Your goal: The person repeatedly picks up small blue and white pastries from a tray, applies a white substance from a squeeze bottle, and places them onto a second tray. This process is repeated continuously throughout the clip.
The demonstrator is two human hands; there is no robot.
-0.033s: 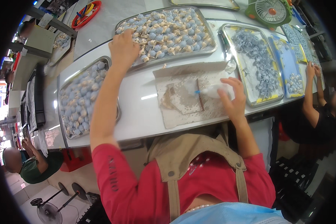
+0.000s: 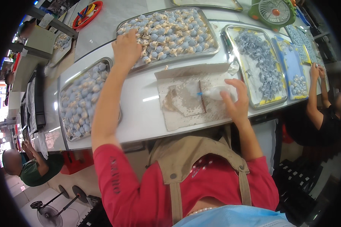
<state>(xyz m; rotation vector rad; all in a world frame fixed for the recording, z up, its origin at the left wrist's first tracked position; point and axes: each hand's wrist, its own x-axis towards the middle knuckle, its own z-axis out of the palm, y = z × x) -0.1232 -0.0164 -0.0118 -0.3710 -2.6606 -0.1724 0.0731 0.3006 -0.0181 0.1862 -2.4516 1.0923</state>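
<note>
My left hand [image 2: 127,49] reaches over the near left edge of a big metal tray [image 2: 217,48]. Its fingers are bent down among the small blue-and-cream figures [image 2: 170,32] heaped there; what lies between the fingertips is hidden. A white squeeze bottle with a blue tip [image 2: 215,93] lies on its side in the grip of my right hand [image 2: 236,102], tip pointing left. Beneath the bottle is a stained piece of cardboard [image 2: 182,119] with a folded-up back edge, lying on the white table.
A tray [image 2: 121,113] of similar figures stands under my left forearm. To the right are a tray [image 2: 282,100] of grey-blue cupped pieces and a blue tray [image 2: 297,68]. A green fan [image 2: 274,13] and red basket [image 2: 98,11] stand farther back. Another person's hands [image 2: 317,72] work at right.
</note>
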